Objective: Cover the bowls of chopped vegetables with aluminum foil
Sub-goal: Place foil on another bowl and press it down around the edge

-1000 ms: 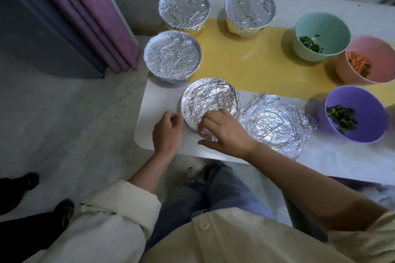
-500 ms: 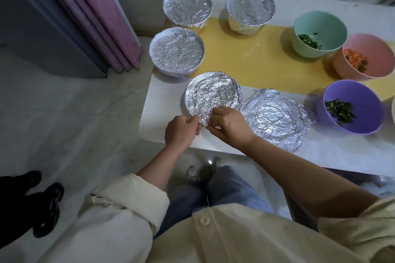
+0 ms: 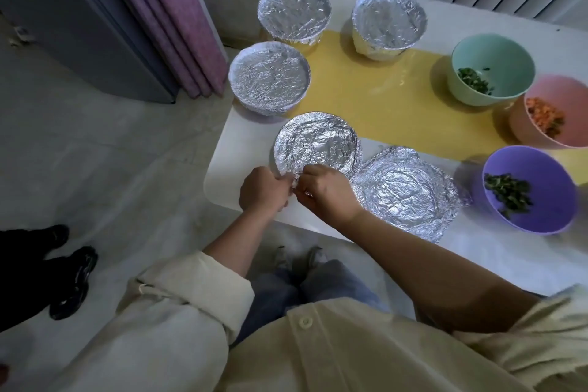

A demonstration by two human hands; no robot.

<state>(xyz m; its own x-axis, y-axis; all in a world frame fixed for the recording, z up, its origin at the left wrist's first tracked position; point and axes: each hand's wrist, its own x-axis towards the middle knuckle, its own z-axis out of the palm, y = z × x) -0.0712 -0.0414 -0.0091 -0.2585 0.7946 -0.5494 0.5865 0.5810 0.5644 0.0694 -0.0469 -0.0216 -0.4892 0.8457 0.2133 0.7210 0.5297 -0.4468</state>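
Both hands, left hand (image 3: 262, 189) and right hand (image 3: 327, 192), pinch the near edge of a round foil sheet (image 3: 316, 143) on the white tabletop (image 3: 222, 169), fingers curled, knuckles nearly touching; purple bowl (image 3: 531, 191) uncovered nearby

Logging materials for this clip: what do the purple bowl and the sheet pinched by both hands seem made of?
Purple bowl: likely plastic, matte; even opaque colour, soft sheen. Sheet: aluminium foil, shiny silver; fine crinkles, holds a pressed round shape.
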